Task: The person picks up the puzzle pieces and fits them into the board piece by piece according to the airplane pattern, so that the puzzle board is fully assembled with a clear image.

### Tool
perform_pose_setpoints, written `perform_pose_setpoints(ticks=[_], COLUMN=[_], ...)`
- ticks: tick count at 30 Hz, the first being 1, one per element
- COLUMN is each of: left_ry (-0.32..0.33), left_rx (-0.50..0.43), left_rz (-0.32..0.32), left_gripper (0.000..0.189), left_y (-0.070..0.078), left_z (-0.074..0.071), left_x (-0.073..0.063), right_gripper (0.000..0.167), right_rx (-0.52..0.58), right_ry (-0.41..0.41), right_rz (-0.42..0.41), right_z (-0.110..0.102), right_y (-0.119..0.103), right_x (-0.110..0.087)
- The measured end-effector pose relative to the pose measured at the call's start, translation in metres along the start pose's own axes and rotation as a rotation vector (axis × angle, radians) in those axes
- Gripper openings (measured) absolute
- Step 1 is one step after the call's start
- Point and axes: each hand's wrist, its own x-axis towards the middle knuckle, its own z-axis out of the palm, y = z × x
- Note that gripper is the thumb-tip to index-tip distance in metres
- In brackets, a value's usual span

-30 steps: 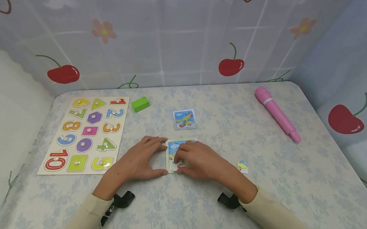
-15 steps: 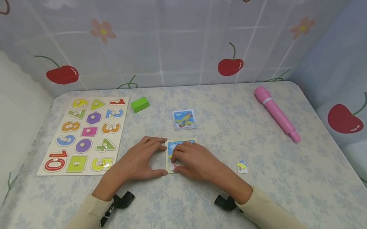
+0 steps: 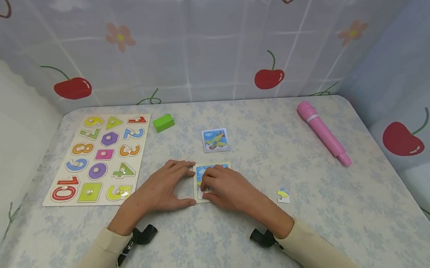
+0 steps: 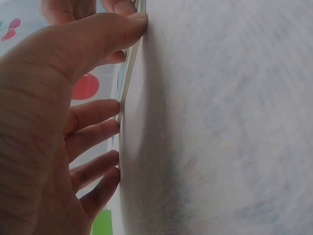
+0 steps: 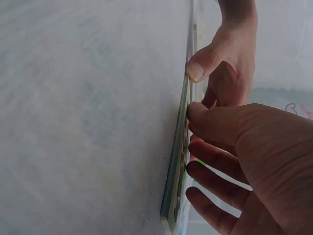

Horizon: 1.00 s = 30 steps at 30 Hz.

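A small square jigsaw puzzle board (image 3: 195, 186) with a cream rim and a blue-sky picture lies before me. My left hand (image 3: 162, 190) is spread at its left side, with thumb and fingertips touching that edge. My right hand (image 3: 230, 189) is over the board, fingers bent down onto it. Its thumb and fingers appear to pinch a puzzle piece on the lower left part, mostly hidden by the hand. In the right wrist view, the thumb (image 5: 198, 111) and fingertips meet the board's (image 5: 177, 166) upper face. A loose yellow, blue and white puzzle piece (image 3: 283, 196) lies to the right.
Behind the board lies a square airplane picture card (image 3: 215, 140). A green block (image 3: 164, 122) is near the back. At left is a number-and-shape peg board (image 3: 104, 187); a pink toy microphone (image 3: 323, 133) lies at right. A cherry-print curtain (image 3: 213, 42) hangs behind the table.
My right hand has shifted slightly left and settled lower on the board, covering more of its lower left part. My left hand stays at the board's left edge.
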Motion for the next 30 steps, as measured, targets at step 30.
perform_pose_setpoints(ticks=[30], left_ry=[-0.026], left_rx=[0.022], left_rz=[-0.035], left_gripper=[0.071], left_y=[0.001], left_z=[0.0], left_x=[0.0], right_gripper=[0.025], right_rx=[0.07], right_ry=[-0.038], right_rz=[0.193], right_z=[-0.03], right_y=[0.026], right_x=[-0.039])
